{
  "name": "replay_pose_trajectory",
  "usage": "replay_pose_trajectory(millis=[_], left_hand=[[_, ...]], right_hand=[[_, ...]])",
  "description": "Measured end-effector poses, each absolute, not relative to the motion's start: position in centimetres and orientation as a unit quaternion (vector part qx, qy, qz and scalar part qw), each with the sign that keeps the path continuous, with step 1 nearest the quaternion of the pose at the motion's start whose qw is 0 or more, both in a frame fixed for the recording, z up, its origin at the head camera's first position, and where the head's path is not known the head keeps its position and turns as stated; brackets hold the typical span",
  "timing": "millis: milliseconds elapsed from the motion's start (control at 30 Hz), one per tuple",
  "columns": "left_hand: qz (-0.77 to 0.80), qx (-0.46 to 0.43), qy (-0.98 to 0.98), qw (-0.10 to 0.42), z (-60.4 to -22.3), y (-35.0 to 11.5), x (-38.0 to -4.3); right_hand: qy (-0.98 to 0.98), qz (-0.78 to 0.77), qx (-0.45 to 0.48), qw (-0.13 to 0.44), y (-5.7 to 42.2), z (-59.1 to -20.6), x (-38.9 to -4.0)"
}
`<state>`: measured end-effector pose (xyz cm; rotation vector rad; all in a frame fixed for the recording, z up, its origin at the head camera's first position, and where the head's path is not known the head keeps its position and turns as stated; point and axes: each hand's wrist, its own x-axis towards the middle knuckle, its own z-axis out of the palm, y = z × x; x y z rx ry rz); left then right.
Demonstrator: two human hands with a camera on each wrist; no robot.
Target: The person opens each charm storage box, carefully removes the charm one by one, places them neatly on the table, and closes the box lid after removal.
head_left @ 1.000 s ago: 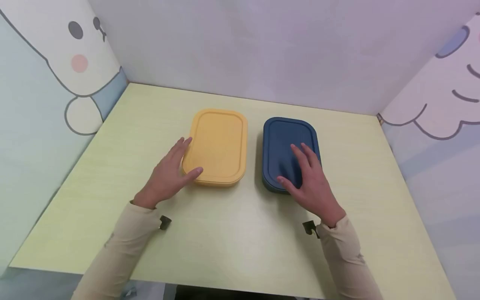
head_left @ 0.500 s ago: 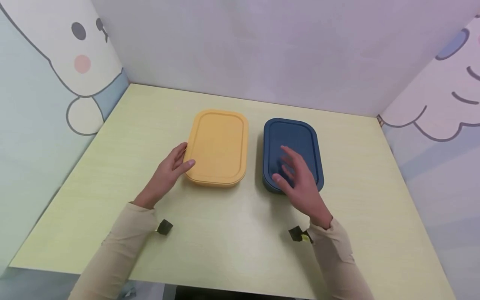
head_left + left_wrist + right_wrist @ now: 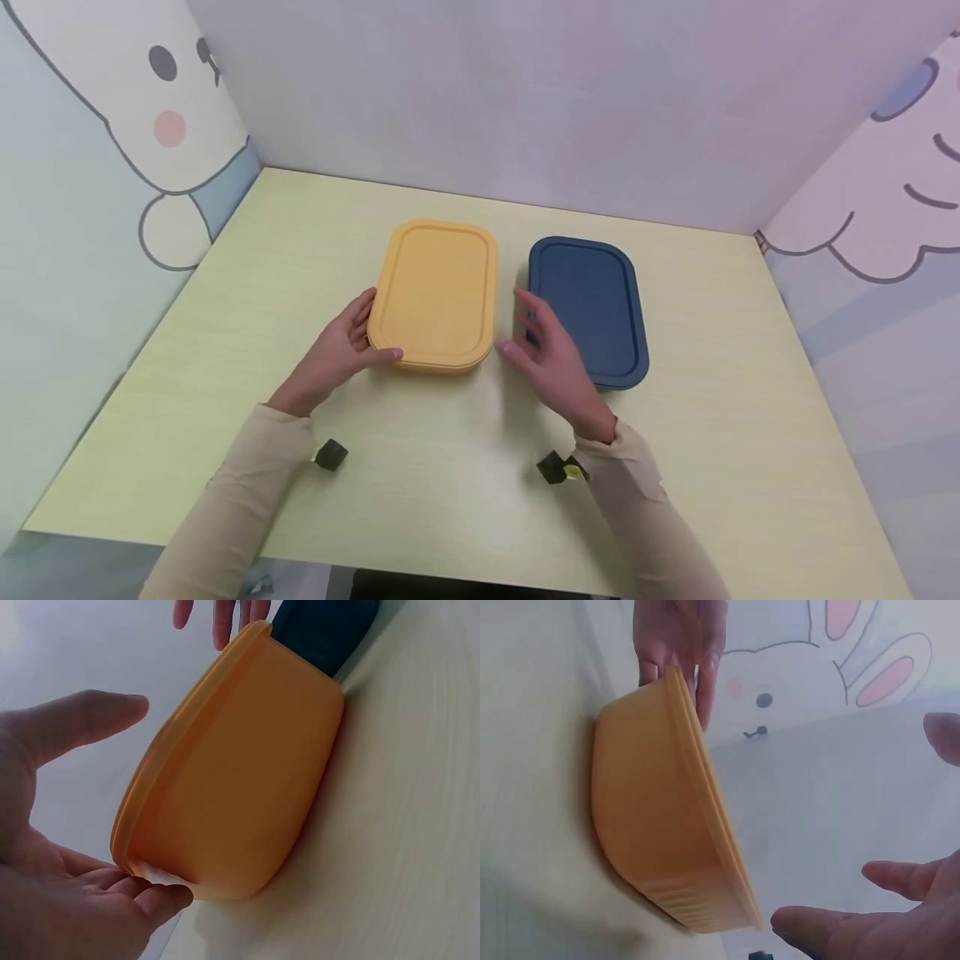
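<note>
A yellow lidded food container [image 3: 435, 287] stands on the pale table. My left hand [image 3: 333, 354] is at its left side. In the left wrist view the fingertips [image 3: 166, 900] rest against the container's side, just under the lid's rim, while the thumb [image 3: 97, 724] is raised apart from it. My right hand [image 3: 555, 367] hovers between the two containers, partly over the left edge of a dark blue lidded container [image 3: 600, 308]. From the right wrist view, the right fingers [image 3: 810, 926] are spread near the yellow lid's rim with nothing held.
The pale yellow table [image 3: 442, 483] meets a plain back wall [image 3: 510, 100]. Side walls carry cartoon drawings, a rabbit [image 3: 172, 92] at left. Black squares [image 3: 331, 455] stick out by both sleeve cuffs.
My right hand has moved left from over the blue container toward the yellow one. My left hand has drawn in against the yellow container's left side. Both containers stay in place.
</note>
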<state>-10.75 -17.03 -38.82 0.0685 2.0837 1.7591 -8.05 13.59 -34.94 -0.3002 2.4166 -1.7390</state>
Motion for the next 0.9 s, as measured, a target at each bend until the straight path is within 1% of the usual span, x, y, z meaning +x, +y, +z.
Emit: replay_pose_trajectory(millis=[267,367,533,733,900], left_hand=[[0.609,0.053,0.767,0.195,-39.5,-17.3,-10.9],[0.602,0.055,0.773,0.194,-39.6,-17.3,-11.0],[0.594,0.053,0.778,0.196,-39.9,-17.3,-11.1],[0.592,0.061,0.78,0.193,-40.1,-17.6,-11.2],[0.585,0.069,0.786,0.19,-40.1,-17.8,-11.3]], right_hand=[[0.809,-0.573,-0.074,0.11,10.8,-36.9,-9.0],[0.81,-0.57,-0.07,0.115,10.1,-37.3,-9.2],[0.815,-0.565,-0.071,0.105,9.7,-37.9,-9.5],[0.804,-0.579,-0.097,0.095,9.7,-38.5,-9.6],[0.811,-0.57,-0.092,0.093,9.8,-38.6,-9.6]])
